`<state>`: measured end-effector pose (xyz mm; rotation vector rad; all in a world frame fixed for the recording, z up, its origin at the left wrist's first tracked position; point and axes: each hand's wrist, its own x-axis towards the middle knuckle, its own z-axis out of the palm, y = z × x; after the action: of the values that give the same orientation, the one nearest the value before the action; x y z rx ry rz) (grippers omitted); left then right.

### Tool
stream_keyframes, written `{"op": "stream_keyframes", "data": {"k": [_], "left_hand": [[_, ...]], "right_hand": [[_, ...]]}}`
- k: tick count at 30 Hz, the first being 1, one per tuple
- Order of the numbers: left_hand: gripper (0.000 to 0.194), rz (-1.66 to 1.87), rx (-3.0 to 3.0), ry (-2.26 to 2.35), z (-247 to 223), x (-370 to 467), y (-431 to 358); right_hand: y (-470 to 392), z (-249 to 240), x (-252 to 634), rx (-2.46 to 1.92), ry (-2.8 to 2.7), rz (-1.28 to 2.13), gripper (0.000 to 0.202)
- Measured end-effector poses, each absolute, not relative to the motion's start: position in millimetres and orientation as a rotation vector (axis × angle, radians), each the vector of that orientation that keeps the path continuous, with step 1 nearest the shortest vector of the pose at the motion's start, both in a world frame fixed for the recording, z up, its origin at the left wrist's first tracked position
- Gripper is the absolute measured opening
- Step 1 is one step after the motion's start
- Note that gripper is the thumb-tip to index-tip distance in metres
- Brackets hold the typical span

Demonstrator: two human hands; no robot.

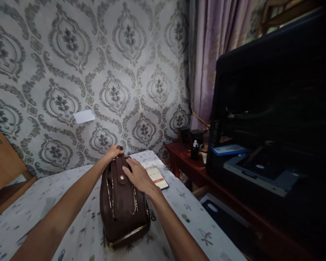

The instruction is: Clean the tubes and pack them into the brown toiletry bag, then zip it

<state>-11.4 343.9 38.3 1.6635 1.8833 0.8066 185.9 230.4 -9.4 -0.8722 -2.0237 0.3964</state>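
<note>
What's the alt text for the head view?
A person's left hand holds the far end of a brown zippered bag, the right hand on its upper right side. The bag sits on a printed cloth, with a lit phone beside it and patterned wallpaper behind.

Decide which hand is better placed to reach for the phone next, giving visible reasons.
Probably the right hand: it lies on the side of the bag nearest the phone. The left hand is at the bag's far end, farther from it.
</note>
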Motion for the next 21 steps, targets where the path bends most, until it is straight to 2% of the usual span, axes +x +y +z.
{"op": "stream_keyframes", "data": {"k": [21], "left_hand": [[0.034, 0.842, 1.608, 1.779, 44.1, -8.9, 328.8]], "right_hand": [[216.2, 8.8, 188.5, -0.922, -2.155, 0.565, 0.053]]}}
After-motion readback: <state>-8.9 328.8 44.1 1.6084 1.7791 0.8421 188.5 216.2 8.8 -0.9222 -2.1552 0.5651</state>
